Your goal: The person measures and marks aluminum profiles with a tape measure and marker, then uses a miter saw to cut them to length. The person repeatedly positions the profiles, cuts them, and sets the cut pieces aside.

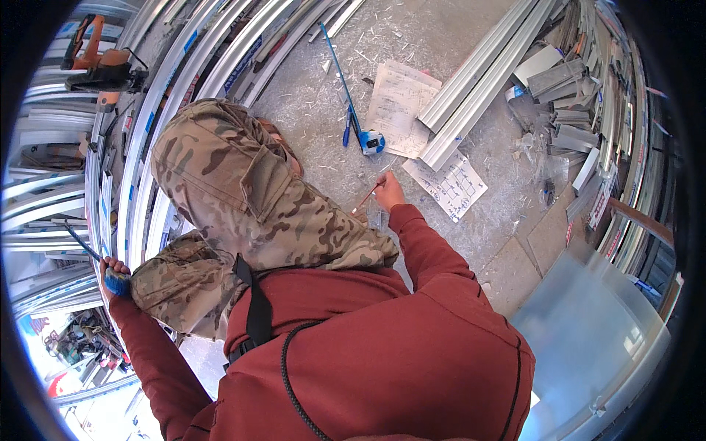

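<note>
- Red-sleeved right hand (pixel 388 192) reaching forward over the bench (pixel 471 242), fingers pinched together on a thin reddish pencil (pixel 365 200) whose tip slants down to the left.
- Pencil held just above the bench surface, near a small clear object below the hand, too blurred to identify.
- Left hand (pixel 112 270) stretched out to the left side, fingers wrapped tight around a blue-capped tool handle (pixel 118 282) with a dark thin shaft (pixel 81 244) rising up and to the left from the grip.
- Blue and white tape measure (pixel 372 142) lying on the bench just beyond the right hand, its blue blade (pixel 338 66) extended away toward the far edge.
- Two sheets of paper with sketches: one (pixel 401 106) beside the tape measure, the other (pixel 448 184) to the right of the right hand.
- Long pale aluminium profiles (pixel 478 81) lying diagonally across the papers' far side.
- Short metal offcuts (pixel 566 110) heaped at the right.
- Curved-looking stacked metal rails (pixel 169 103) along the left, with an orange power tool (pixel 99 62) resting on top.
- Camouflage-patterned hood (pixel 235 191) filling the centre.
</note>
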### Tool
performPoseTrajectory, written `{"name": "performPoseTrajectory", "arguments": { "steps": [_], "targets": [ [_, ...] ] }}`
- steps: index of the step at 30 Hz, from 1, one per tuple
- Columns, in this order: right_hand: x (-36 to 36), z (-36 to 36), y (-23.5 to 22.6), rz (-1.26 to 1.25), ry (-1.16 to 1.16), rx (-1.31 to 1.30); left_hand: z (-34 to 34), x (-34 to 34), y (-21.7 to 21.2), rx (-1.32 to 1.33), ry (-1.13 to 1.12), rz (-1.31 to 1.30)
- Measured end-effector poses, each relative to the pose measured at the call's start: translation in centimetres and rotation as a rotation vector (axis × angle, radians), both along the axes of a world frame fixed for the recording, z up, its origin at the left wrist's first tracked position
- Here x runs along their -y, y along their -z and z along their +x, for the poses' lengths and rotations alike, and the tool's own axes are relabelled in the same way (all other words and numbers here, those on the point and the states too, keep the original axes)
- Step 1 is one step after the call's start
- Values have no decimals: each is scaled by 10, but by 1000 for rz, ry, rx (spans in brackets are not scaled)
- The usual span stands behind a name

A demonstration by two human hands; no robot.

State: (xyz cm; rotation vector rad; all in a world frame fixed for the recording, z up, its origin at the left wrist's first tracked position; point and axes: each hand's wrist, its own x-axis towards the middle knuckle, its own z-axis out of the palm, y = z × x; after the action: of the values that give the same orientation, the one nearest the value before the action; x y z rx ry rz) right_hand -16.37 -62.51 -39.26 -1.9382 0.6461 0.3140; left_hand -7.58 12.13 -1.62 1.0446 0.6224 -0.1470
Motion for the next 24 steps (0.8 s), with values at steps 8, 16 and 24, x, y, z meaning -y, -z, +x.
{"name": "performPoseTrajectory", "arguments": {
  "steps": [8, 16, 24],
  "targets": [
    [-1, 1, -3, -205, -137, -97, -12, -2, 0, 23, -29, -6],
    [-24, 53, -8, -274, -311, 83, -11, 3, -4, 22, -38, -44],
    [-55, 96, -3, -279, -414, -132, -11, 4, -4, 2, -50, 4]
  ]
}}
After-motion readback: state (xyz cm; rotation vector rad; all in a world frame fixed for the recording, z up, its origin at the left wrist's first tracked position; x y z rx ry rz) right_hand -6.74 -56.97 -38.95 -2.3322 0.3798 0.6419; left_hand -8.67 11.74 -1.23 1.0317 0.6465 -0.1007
